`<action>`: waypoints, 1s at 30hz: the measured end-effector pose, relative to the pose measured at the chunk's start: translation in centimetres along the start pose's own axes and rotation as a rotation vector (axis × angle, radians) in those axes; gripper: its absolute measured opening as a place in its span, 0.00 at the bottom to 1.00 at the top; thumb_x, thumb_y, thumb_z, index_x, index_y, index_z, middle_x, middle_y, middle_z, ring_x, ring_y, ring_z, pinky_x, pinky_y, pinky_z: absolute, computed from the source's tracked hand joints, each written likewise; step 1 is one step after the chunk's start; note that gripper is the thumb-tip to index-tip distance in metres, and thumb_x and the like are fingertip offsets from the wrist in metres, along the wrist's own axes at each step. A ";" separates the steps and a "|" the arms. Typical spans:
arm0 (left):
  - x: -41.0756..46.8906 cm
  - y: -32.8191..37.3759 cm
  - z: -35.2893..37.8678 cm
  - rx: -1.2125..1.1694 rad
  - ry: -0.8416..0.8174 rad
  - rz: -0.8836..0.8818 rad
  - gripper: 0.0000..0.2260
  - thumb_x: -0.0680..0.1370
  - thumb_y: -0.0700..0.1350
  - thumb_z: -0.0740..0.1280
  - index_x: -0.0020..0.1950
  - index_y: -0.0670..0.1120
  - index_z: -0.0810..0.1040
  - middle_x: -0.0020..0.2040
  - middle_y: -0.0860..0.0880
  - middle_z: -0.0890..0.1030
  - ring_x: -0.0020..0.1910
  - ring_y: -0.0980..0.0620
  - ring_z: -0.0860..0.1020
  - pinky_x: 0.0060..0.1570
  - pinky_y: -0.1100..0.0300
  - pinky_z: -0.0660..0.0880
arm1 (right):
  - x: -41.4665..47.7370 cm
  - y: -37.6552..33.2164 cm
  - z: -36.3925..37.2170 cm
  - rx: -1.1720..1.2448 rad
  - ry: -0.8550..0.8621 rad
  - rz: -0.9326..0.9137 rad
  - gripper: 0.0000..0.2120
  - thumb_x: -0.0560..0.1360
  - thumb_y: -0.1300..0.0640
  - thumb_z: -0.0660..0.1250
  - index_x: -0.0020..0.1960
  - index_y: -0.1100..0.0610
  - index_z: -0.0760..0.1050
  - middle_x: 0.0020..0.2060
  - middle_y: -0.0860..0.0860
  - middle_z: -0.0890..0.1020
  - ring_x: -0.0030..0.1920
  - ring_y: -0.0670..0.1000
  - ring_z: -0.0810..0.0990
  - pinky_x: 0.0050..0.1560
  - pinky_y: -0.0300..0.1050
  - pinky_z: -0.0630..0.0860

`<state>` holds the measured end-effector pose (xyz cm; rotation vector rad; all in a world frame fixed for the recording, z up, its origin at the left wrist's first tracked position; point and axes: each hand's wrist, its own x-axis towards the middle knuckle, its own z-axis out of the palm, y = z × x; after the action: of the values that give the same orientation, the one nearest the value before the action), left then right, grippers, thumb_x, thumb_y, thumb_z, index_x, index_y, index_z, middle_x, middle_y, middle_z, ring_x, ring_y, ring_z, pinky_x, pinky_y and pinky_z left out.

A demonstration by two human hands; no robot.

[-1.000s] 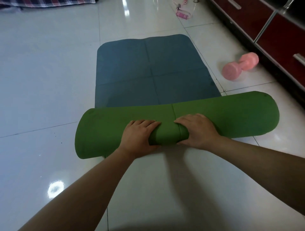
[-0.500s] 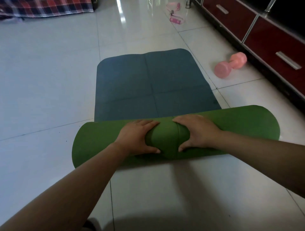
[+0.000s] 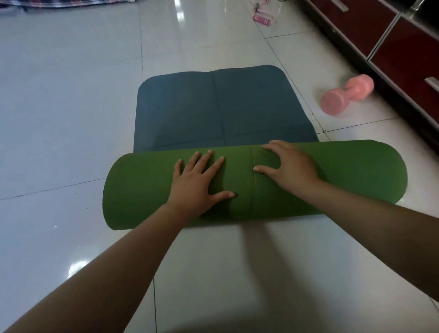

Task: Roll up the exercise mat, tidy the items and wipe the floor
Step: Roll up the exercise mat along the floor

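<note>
The two-tone soft exercise mat (image 3: 147, 187), green on its outer face and blue-grey on its inner face, lies partly rolled on the floor. The rolled section forms a thick green cylinder lying across the centre of the view, its long axis running from 9 o'clock to 3 o'clock. A seam line crosses the roll near its middle. The unrolled section lies flat at 12 o'clock from the roll, blue-grey face up, with rounded far corners and faint crossing crease lines. The left hand (image 3: 198, 184) lies palm down on top of the roll, just to the 9 o'clock side of the seam, with its fingers straight and spread and the thumb extended toward the seam; it grips nothing. The right hand (image 3: 291, 167) rests on the roll on the 3 o'clock side of the seam, with fingers spread and slightly arched over the curve and the thumb tip at the seam; it encloses nothing. Both forearms enter from 6 o'clock. The glossy white tiled floor (image 3: 59, 107) carries all items. A pink dumbbell (image 3: 346, 97) lies at 2 o'clock, well apart from the mat. A pink ribbed skipping-rope handle (image 3: 261, 19) lies at 12 o'clock near the upper edge. A dark red cabinet (image 3: 392, 54) with metal drawer pulls runs along the 2 o'clock side. A plaid fabric (image 3: 59, 2) shows at 11 o'clock.
</note>
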<state>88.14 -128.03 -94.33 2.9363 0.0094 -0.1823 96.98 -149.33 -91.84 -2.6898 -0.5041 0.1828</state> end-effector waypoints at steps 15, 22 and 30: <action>2.0 -0.4 0.6 0.020 -0.094 -0.008 0.39 0.71 0.70 0.57 0.76 0.59 0.47 0.78 0.51 0.45 0.76 0.47 0.44 0.72 0.42 0.43 | 1.6 0.6 2.5 -0.271 -0.243 -0.093 0.32 0.75 0.33 0.51 0.75 0.43 0.52 0.77 0.48 0.50 0.76 0.51 0.47 0.74 0.54 0.47; 1.6 -1.0 1.0 0.064 -0.168 0.034 0.52 0.60 0.73 0.67 0.76 0.60 0.43 0.78 0.51 0.46 0.77 0.47 0.45 0.72 0.41 0.46 | -0.3 1.2 2.3 -0.286 -0.256 -0.203 0.36 0.73 0.31 0.52 0.76 0.45 0.48 0.77 0.48 0.47 0.76 0.52 0.44 0.74 0.54 0.42; 1.7 -1.4 1.3 0.078 -0.141 0.055 0.51 0.60 0.74 0.66 0.76 0.61 0.46 0.78 0.51 0.50 0.76 0.47 0.50 0.73 0.42 0.50 | -1.1 1.6 2.6 -0.398 -0.310 -0.264 0.52 0.64 0.26 0.61 0.76 0.48 0.41 0.77 0.50 0.43 0.76 0.54 0.42 0.74 0.57 0.42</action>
<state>89.60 -126.91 -96.07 2.9897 -0.1009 -0.3898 95.96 -150.17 -94.82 -2.9485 -1.0841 0.4712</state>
